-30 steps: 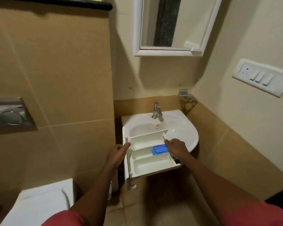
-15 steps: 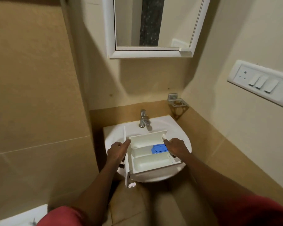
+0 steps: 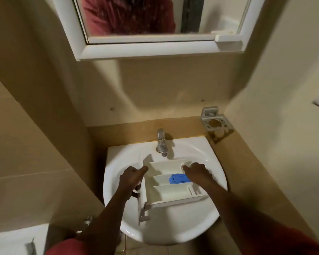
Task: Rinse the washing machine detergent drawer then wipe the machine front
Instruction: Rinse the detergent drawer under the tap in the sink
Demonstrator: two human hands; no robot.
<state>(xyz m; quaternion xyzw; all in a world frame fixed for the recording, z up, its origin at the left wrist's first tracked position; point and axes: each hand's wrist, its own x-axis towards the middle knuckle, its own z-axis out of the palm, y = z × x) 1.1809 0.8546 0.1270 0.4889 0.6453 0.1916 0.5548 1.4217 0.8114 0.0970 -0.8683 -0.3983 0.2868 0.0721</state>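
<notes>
A white detergent drawer (image 3: 168, 190) with several compartments and a blue insert (image 3: 178, 178) is held level over the white sink basin (image 3: 206, 155). My left hand (image 3: 131, 178) grips the drawer's left side, by its front panel. My right hand (image 3: 198, 172) grips the drawer's right wall, next to the blue insert. The drawer's far end lies just below the chrome tap (image 3: 161, 142). No water runs from the tap. The washing machine is out of sight.
A white-framed mirror (image 3: 155, 46) hangs above the sink. A metal holder (image 3: 215, 122) is fixed to the wall at the right of the basin. Tiled walls close in on both sides. A white toilet cistern (image 3: 13, 240) sits at the lower left.
I have come closer to the sink, and the drawer in both hands now hangs over the basin under the tap. The view has swung right and down.
</notes>
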